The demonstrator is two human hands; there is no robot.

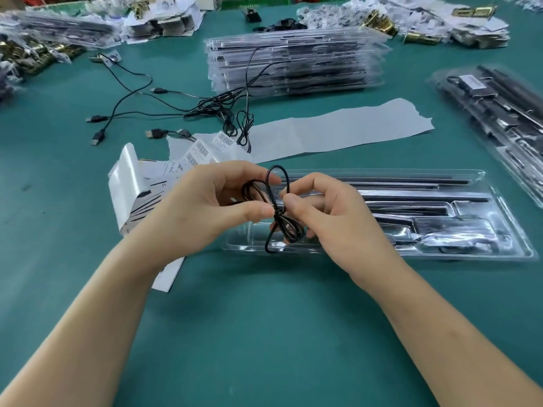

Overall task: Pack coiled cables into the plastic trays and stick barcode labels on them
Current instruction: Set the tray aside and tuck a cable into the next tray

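A thin black cable coiled into a bow-like bundle (277, 211) hangs between my two hands above the left end of a clear plastic tray (499, 230). My left hand (211, 201) pinches the coil's middle with thumb and fingers. My right hand (326, 210) pinches the same knot from the right side. The tray holds long black parts in its slots. A strip of barcode labels (199, 151) on white backing paper lies just behind my left hand.
Loose black USB cables (164, 113) sprawl at the back left. A stack of packed clear trays (293, 63) stands behind, another tray pile (499, 113) at the right. A long grey-white backing strip (338, 127) crosses the green mat. Paper and brass parts crowd the far edge.
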